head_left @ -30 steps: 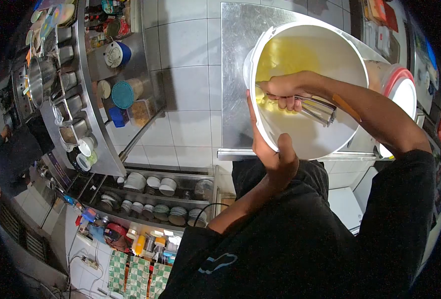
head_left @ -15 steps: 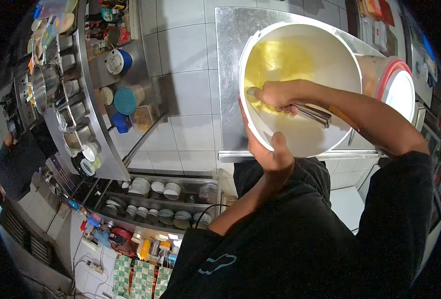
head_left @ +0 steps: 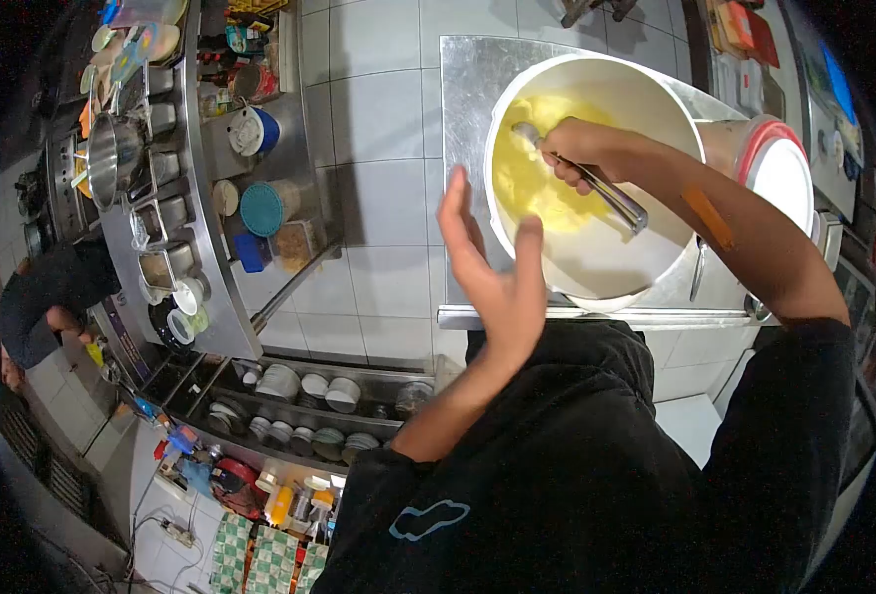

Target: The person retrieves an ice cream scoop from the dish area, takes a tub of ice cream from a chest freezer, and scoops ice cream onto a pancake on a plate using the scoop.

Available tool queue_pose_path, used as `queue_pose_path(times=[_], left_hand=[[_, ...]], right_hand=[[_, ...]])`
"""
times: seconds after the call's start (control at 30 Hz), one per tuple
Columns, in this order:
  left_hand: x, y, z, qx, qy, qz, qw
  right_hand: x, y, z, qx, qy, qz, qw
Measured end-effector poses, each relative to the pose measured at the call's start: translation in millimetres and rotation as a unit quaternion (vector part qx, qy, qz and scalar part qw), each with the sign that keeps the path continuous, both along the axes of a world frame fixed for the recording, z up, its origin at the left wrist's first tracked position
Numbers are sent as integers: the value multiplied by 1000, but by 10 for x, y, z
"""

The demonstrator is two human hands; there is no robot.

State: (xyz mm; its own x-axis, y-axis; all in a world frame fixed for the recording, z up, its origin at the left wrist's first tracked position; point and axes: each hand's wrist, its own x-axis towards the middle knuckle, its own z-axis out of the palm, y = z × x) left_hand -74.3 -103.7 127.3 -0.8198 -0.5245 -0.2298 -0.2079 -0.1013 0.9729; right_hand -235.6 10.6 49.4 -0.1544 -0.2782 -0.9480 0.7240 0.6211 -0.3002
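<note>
A large white bucket (head_left: 646, 262) stands on the metal table, its open mouth facing me. Soft yellow mash-like food (head_left: 557, 203) lies at its bottom and up the far left wall. Inside, my right hand (head_left: 581, 158) is closed around a metal scoop (head_left: 616, 201), whose handle looks two-part. The scoop's rounded head (head_left: 527, 132) points to the upper left, against the yellow food. My left hand (head_left: 497, 287) is open and holds nothing, fingers spread and thumb apart, just off the bucket's left rim.
The bucket rests on a metal table (head_left: 467, 109). Right of it is a container with a red-rimmed white lid (head_left: 784, 183); a metal utensil (head_left: 697, 272) lies nearby. Shelves with tubs (head_left: 269, 208) stand left, stacked bowls (head_left: 344, 393) below. Another person (head_left: 56, 292) works at far left.
My left hand has let go of the bucket's rim and opened out to the left. My right hand has moved the scoop up, away from me, inside the bucket.
</note>
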Motion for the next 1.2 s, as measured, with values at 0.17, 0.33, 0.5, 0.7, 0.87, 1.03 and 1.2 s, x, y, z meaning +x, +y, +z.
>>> queue_pose_path(times=[0.17,0.33,0.5,0.7,0.87,1.03,1.2], left_hand=[[-252,3,-179,-34,17,13,999],[-232,82,-161,-41,-44,24,998],[-262,91,-180,-59,-45,24,997],[-281,106,-150,-39,-47,30,998],[-291,130,-187,-43,-30,37,998],[-265,127,-179,-22,-43,47,998],[-255,133,-164,-19,-50,49,997]], right_hand=[[100,-173,-127,130,185,225,948],[287,-111,-358,117,348,285,885],[116,-179,-311,72,296,328,894],[-94,-156,-328,48,45,199,978],[-187,-15,-378,-34,-118,37,992],[-150,-11,-447,-39,-121,89,988],[155,187,-931,-42,364,440,820]])
